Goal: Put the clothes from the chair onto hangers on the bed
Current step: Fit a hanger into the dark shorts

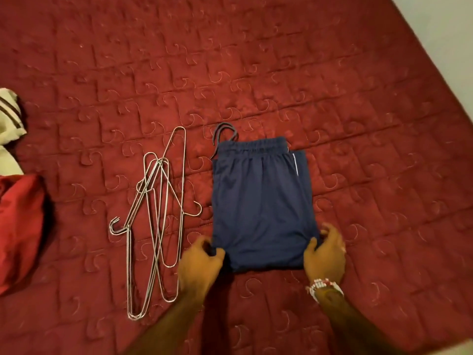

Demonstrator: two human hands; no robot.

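Folded navy blue trousers (261, 203) lie flat on the red quilted bed (230, 73), waistband and drawstring at the far end. My left hand (201, 262) pinches the near left corner of the fold. My right hand (326, 249), with a beaded bracelet on its wrist, grips the near right corner. A pile of several bare wire hangers (156, 221) lies on the bed just left of the trousers, apart from them.
A red pillow (20, 226) sits at the left edge, with a cream striped cloth (9, 116) behind it. The bed's right edge (435, 60) runs diagonally at the upper right, with pale floor beyond.
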